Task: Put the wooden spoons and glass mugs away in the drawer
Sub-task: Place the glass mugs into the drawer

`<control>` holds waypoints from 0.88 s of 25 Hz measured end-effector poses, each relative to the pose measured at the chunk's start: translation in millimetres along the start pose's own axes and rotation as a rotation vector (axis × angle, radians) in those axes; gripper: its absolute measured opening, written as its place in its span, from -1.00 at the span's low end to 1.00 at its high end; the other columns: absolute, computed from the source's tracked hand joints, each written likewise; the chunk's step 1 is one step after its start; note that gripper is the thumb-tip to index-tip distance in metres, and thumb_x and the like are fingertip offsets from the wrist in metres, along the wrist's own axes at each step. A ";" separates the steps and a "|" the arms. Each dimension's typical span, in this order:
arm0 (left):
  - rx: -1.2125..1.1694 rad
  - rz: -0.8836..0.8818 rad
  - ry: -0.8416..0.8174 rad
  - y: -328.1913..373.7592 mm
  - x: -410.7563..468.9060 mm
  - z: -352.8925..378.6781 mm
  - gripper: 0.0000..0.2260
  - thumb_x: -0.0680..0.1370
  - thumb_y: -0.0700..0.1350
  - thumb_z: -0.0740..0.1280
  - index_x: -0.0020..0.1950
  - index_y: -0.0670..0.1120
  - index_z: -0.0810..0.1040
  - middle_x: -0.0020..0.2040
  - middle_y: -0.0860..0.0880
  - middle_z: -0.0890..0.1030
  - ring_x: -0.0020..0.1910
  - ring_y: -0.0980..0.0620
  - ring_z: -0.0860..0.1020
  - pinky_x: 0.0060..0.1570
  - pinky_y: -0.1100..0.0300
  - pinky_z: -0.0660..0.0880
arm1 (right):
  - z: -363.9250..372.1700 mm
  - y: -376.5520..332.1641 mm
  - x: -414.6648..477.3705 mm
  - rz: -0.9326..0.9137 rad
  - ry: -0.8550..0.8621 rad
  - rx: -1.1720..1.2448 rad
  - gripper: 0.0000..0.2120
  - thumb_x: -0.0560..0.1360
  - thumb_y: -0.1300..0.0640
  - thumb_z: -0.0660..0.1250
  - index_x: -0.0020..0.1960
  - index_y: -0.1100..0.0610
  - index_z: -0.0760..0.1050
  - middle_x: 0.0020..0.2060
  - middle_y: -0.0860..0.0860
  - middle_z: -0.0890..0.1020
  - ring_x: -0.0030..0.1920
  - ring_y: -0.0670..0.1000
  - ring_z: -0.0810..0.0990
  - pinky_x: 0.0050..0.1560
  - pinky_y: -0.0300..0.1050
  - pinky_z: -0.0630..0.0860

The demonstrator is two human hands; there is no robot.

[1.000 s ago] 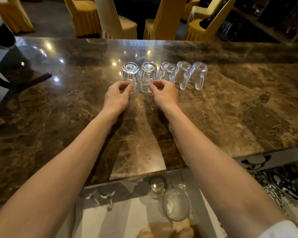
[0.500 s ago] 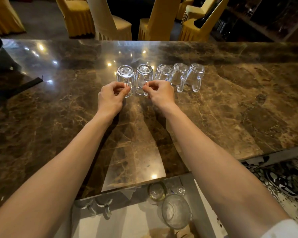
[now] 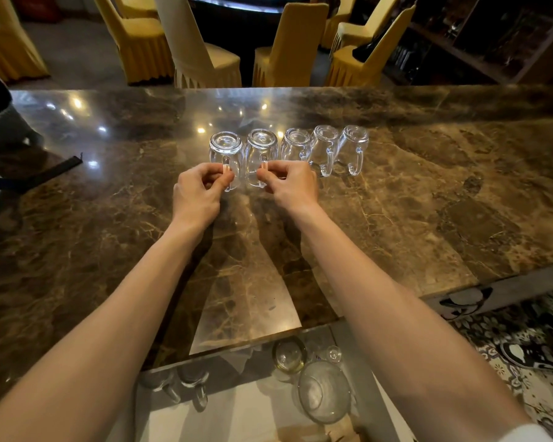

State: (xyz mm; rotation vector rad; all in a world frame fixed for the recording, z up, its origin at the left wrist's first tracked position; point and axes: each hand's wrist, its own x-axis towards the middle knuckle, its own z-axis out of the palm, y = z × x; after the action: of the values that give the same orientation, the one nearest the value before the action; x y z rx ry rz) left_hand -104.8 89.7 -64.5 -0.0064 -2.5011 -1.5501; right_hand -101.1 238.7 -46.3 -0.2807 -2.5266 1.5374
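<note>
Mugs are waiting in the upper middle of the frame: five glass mugs [image 3: 324, 145] are sitting upside down in a tight row on the marble counter [image 3: 428, 202], with their handles turned toward you, likely so each can be taken by the handle without touching the rim. Your left hand [image 3: 198, 194] is pinching the handle of the leftmost mug [image 3: 225, 151] between thumb and curled fingers, and your right hand [image 3: 289, 186] is gripping the handle of the second mug [image 3: 261, 149] in the same way. Both mugs are appearing to rest on the stone, though you cannot tell whether they are lifting slightly. No hand is touching the three mugs further right. By taking one mug per hand you are probably halving the trips. The drawer [image 3: 237, 419] is standing open at the bottom centre of the frame, below the counter edge. Two stored mugs [image 3: 190, 382] are sitting inverted at its left, and a glass bowl [image 3: 323, 390] is lying at its right with smaller glass pieces above it. That is leaving pale floor between them, which seems the natural place for this pair, kept rim-down to match. Wooden spoons are not showing anywhere. You are working just beside the third mug, so lifting straight up looks wise before drawing back.
</note>
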 end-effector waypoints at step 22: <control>-0.182 0.043 -0.106 50.8 -163.4 -81.9 -0.83 0.47 -0.15 0.40 0.05 -0.08 0.60 -0.08 0.02 0.66 -0.13 0.21 0.61 -0.05 0.37 0.52 | -59.5 -18.9 -160.7 -0.193 -0.102 0.069 -0.89 0.43 0.09 0.44 -0.06 0.05 0.67 -0.26 -0.10 0.69 -0.21 -0.11 0.67 -0.05 -0.06 0.61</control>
State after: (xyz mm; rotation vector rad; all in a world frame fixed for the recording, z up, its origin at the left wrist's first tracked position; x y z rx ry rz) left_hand 74.4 56.3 -12.1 -0.1723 -2.4103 -1.7978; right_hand 67.5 241.5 -10.1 0.0511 -2.4838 1.5961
